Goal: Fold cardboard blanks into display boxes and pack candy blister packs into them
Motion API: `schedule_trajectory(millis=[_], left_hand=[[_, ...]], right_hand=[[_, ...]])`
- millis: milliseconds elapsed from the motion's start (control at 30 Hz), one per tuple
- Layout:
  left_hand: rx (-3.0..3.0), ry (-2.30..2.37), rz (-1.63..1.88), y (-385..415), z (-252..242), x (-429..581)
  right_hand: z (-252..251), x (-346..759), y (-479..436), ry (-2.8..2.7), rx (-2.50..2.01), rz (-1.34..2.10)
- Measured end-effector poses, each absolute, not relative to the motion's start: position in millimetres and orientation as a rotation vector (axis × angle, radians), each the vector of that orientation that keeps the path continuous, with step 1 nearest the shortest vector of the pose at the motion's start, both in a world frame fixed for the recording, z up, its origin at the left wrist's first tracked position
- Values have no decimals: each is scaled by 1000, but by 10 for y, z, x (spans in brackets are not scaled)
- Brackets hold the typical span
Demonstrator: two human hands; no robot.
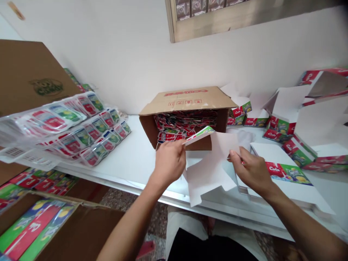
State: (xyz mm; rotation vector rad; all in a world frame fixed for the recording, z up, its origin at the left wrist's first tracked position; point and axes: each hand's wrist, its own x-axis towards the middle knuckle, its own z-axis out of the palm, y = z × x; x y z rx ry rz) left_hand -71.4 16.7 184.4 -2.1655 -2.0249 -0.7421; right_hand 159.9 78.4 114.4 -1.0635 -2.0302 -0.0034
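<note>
Both hands hold one flat, unfolded carton blank [209,166], white inside with a red and green printed face showing along its top flap. My left hand [169,161] pinches its upper left edge, fingers closed. My right hand [251,170] grips its right edge, fingers closed too. The blank hangs over the front of the white table [136,159], just in front of an open brown cardboard box [187,103] lying on its side and packed with small red and green packets.
Clear blister trays of packets [67,127] are stacked at the left. More flat blanks [288,172] and folded printed cartons [282,127] lie at the right. A brown box of printed cartons [40,224] stands low at the left, and a white wall rises behind the table.
</note>
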Motion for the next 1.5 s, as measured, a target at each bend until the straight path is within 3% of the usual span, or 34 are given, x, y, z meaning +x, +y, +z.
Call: schedule_trajectory(millis=[133, 300, 433, 633, 733, 800, 833, 967, 1100, 1333, 1500], left_hand=[[-2165, -1856, -246, 55, 2094, -496], [-2493, -2096, 136, 237, 1554, -392], [-2535, -2227, 74, 745, 1268, -468], [-2657, -2285, -183, 1185, 1151, -409], [-2735, -2154, -635, 952, 1130, -462], [-2956, -1765, -1124, 690, 1144, -533], [-3141, -1491, -1172, 558, 1156, -568], [-3251, -782, -419, 254, 1177, -664], [-2730, -671, 69, 317, 1147, -788], [-2195, -759, -253, 232, 933, -840], [-2363, -890, -184, 90, 657, -625]], right_hand=[[747, 1686, 570, -1973, -1006, -214], [353, 1843, 412, -2359, -1349, -147], [458, 1755, 510, -2599, -1813, -82], [636, 1485, 973, -2741, -1953, 96], [589, 1500, 1101, -2755, -1953, 128], [564, 1534, 1131, -2768, -1953, 149], [560, 1548, 1137, -2774, -1952, 158], [589, 1554, 1142, -2794, -1930, 156], [700, 1576, 1110, -2740, -1900, 53], [1139, 1911, 880, -2057, -1352, -688], [1129, 1919, 848, -2305, -1554, -519]])
